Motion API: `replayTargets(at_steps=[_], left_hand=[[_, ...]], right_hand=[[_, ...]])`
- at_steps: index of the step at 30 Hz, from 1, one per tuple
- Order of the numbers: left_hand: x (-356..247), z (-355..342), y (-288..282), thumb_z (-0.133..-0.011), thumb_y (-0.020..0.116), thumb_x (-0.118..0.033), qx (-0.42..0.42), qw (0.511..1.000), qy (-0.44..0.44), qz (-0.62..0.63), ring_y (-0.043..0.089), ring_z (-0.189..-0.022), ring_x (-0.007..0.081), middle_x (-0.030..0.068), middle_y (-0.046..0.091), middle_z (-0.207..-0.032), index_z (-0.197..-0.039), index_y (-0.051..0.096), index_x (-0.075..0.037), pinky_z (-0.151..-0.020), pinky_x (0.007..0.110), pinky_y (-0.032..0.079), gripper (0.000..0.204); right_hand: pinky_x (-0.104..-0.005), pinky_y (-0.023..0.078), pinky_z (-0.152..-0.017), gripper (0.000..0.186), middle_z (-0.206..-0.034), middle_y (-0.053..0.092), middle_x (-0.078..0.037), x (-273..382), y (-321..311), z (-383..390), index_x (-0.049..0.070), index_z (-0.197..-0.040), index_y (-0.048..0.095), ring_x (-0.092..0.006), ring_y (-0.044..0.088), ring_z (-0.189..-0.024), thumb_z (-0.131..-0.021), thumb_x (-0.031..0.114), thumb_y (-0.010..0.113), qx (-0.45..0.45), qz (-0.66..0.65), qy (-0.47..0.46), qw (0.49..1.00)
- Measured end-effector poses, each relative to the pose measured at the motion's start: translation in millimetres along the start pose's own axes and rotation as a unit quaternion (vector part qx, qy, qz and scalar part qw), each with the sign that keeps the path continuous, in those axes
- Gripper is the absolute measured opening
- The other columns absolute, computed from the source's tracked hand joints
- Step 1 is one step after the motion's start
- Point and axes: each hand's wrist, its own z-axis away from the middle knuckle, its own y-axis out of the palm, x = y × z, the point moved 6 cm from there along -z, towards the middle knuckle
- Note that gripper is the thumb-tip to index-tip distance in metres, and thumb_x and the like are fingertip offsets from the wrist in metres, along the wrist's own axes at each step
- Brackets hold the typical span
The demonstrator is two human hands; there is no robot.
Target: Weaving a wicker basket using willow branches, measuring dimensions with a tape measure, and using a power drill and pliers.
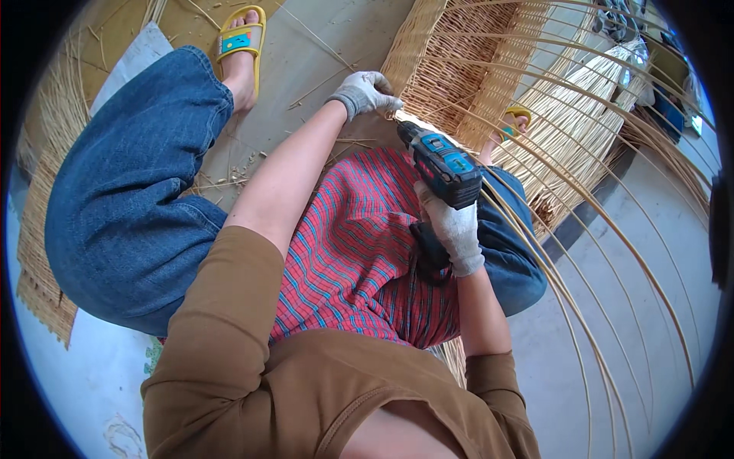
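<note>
In my right hand (pixel 453 226), which wears a whitish knit glove, is a blue and black cordless drill (pixel 443 162). The drill points up and to the left, its chuck close to the near left corner of a long woven wicker basket (pixel 455 76). My left hand (pixel 365 95), gloved too, is closed on that corner, with thumb and fingertips beside the drill's tip. Whether the bit enters the weave is too small to tell. A red and blue checked cloth (pixel 344 245) covers my lap below the drill.
Long loose canes (pixel 604 206) arch from the basket across the right side. A bundle of pale canes (pixel 569 126) lies right of the basket. Woven panels (pixel 46 252) are at the left edge. Cane scraps (pixel 243 167) litter the floor near my yellow slipper (pixel 241 42).
</note>
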Motion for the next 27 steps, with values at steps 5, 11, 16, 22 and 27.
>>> replayTargets(at_steps=[5, 11, 16, 22, 27], left_hand=[[-0.8, -0.3, -2.8, -0.068, 0.089, -0.041, -0.001, 1.0, -0.004, -0.02, 0.067, -0.088, 0.018, 0.0091, 0.073, -0.096, -0.101, 0.073, -0.005, -0.083, 0.032, 0.054, 0.051], [0.4, -5.2, -1.4, -0.067, 0.09, -0.039, 0.007, 1.0, -0.017, -0.021, 0.067, -0.086, 0.0165, 0.0078, 0.073, -0.093, -0.097, 0.073, -0.005, -0.08, 0.031, 0.054, 0.049], [-1.5, -3.3, 3.1, -0.066, 0.091, -0.038, 0.01, 0.999, -0.031, -0.001, 0.067, -0.079, 0.014, 0.0059, 0.073, -0.086, -0.094, 0.073, -0.007, -0.075, 0.03, 0.053, 0.046], [1.6, -2.7, 1.6, -0.065, 0.092, -0.038, -0.002, 0.999, -0.026, 0.025, 0.067, -0.079, 0.0145, 0.006, 0.073, -0.087, -0.093, 0.073, -0.007, -0.075, 0.031, 0.054, 0.046], [-1.7, 0.2, 3.1, -0.063, 0.091, -0.041, 0.002, 0.999, -0.039, 0.017, 0.067, -0.088, 0.0179, 0.0072, 0.074, -0.096, -0.097, 0.075, -0.01, -0.082, 0.033, 0.053, 0.049]], right_hand=[[-0.0256, 0.044, -0.044, 0.065, -0.071, 0.06, -0.003, 22.3, -2.4, 0.8, 0.009, -0.145, 0.033, -0.0102, 0.054, -0.051, -0.089, -0.002, 0.064, -0.04, -0.038, -0.009, 0.998], [-0.0263, 0.04, -0.042, 0.023, -0.064, 0.055, 0.0, 50.1, -5.3, -8.1, 0.006, -0.115, 0.055, -0.0091, 0.051, -0.047, -0.093, 0.006, 0.062, 0.03, 0.06, -0.093, 0.993], [-0.0263, 0.04, -0.042, 0.016, -0.063, 0.055, 0.0, 42.8, -4.2, -10.9, 0.006, -0.108, 0.056, -0.0105, 0.05, -0.044, -0.093, 0.007, 0.062, 0.011, 0.016, -0.032, 0.999], [-0.0275, 0.04, -0.041, 0.004, -0.062, 0.055, 0.0, 42.4, -0.2, -14.4, 0.006, -0.094, 0.06, -0.0103, 0.05, -0.045, -0.094, 0.01, 0.062, -0.003, 0.066, -0.034, 0.997], [-0.0277, 0.039, -0.041, 0.008, -0.057, 0.054, 0.001, 33.6, -4.1, -17.4, 0.006, -0.088, 0.06, -0.0099, 0.05, -0.044, -0.094, 0.011, 0.063, 0.007, 0.075, -0.001, 0.997]])
